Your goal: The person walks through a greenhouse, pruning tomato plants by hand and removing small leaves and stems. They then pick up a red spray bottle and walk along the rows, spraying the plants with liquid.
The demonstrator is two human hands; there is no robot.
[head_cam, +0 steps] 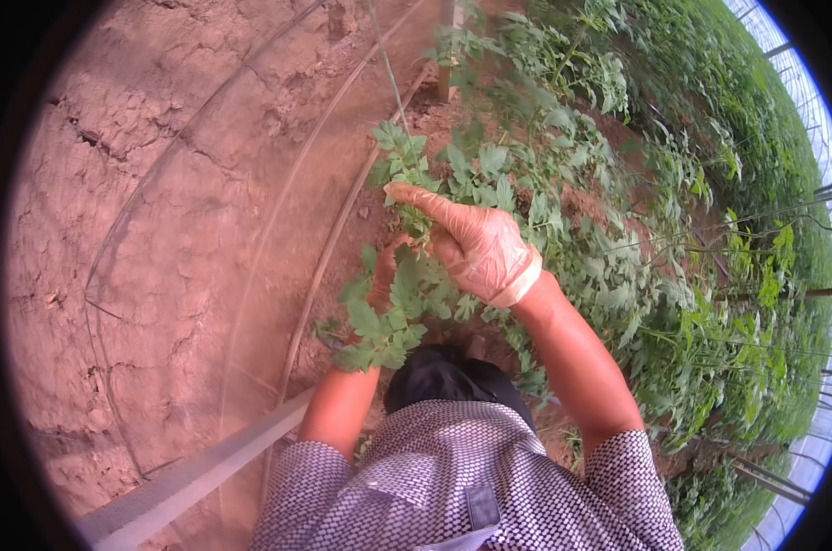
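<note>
A thin plastic glove covers my right hand (pixel 476 241), which reaches in from the right at a leafy tomato plant (pixel 381 330). Its index finger points left across the stem, just below the leafy top; the other fingers are curled, and what lies within them is hidden. My left hand (pixel 387 272) is lower and to the left among the same plant's leaves, mostly covered by them, so its fingers cannot be made out. A thin string (pixel 388 65) runs from above down to the top of the plant.
Dense rows of tomato plants (pixel 719 344) fill the right side. A cracked earth wall (pixel 168 172) stands at the left behind clear plastic sheeting (pixel 278 227). A pale beam (pixel 202 468) slants at lower left. A post (pixel 447 69) stands beyond the plant.
</note>
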